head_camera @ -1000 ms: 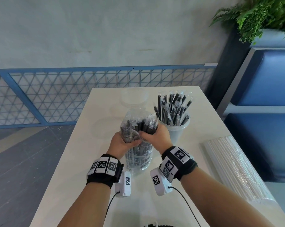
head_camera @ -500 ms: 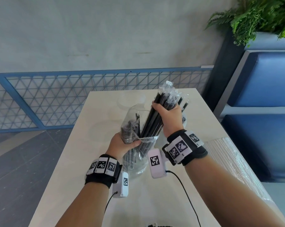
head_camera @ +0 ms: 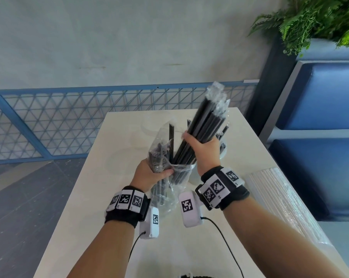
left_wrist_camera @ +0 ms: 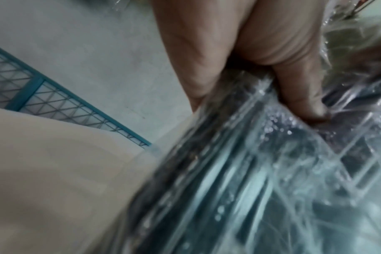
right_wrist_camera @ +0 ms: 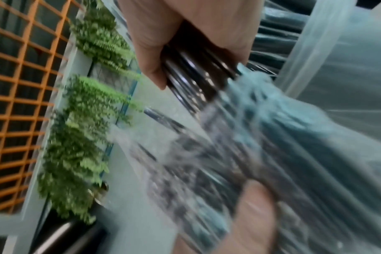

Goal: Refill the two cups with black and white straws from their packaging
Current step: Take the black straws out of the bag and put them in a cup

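My left hand (head_camera: 151,173) grips the clear plastic bag of black straws (head_camera: 161,157), upright over the middle of the white table (head_camera: 89,217); the left wrist view shows my thumb pressed into the crinkled bag (left_wrist_camera: 261,171). My right hand (head_camera: 203,149) grips a thick bundle of wrapped black straws (head_camera: 207,121), lifted high and tilted right, its lower ends still inside the bag's mouth. The same bundle (right_wrist_camera: 196,73) shows under my fingers in the right wrist view. The cup with black straws (head_camera: 222,145) is mostly hidden behind my right hand. A second clear cup (head_camera: 149,125) stands faintly behind the bag.
A wrapped pack of white straws (head_camera: 278,201) lies along the table's right edge. Blue cushioned seating (head_camera: 320,121) and a fern planter (head_camera: 310,23) stand to the right. A blue mesh railing (head_camera: 69,121) runs behind the table, with grey floor on the left.
My right hand took hold of a bundle of black straws in the bag and pulled it up and to the right. My left hand kept holding the bag.
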A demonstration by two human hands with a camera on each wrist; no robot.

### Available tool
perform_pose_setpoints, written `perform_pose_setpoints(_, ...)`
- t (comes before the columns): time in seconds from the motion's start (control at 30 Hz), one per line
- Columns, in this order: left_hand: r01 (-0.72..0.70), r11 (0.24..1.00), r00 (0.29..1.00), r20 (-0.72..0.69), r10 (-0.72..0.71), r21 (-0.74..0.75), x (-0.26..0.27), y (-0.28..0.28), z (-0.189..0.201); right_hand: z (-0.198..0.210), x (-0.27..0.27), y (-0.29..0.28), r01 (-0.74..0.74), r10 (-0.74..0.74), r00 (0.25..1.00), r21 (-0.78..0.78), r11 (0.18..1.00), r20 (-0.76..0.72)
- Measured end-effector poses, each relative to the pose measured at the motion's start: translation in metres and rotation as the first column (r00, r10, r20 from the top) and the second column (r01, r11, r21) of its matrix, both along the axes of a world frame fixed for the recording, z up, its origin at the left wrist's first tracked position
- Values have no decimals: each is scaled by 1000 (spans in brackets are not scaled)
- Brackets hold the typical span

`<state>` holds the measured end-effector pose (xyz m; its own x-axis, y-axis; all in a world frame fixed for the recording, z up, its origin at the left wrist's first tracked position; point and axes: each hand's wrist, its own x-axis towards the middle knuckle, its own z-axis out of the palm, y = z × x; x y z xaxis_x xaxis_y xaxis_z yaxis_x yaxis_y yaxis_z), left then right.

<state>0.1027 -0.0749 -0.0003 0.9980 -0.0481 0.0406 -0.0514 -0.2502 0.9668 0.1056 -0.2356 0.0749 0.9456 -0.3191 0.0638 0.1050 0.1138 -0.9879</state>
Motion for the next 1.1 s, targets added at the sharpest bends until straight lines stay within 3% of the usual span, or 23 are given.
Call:
perform_pose_setpoints(0.2, -8, 999, 1000, 0, 8, 35, -2, 3, -5, 18, 11, -15, 82, -93, 994, 181, 980, 57)
perform_pose_setpoints(0.33, 0, 1000, 1000, -2, 0, 27, -4, -1, -4, 20, 19, -21, 40, -47, 997, 110, 993, 61)
perform_pose_setpoints(0.43, 42, 996, 998, -51, -46, -85, -7, -8, 1, 16, 18, -17, -53, 53, 998, -4, 999, 26)
perform_pose_setpoints(0.57, 59, 992, 996, -57, -65, -111, -6, -9, 3, 13, 15, -14, -55, 55, 998, -15, 998, 1)
perform_pose_setpoints(0.87, -54, 998, 999, -7, 54, 34, 1, -10, -1, 38, 17, -29, 151, -162, 983, 121, 981, 86)
perform_pose_setpoints(1.1, -123, 992, 992, 15, 123, 17, -3, -5, -2, 55, 20, -45, 326, -314, 927, -29, 945, 203)
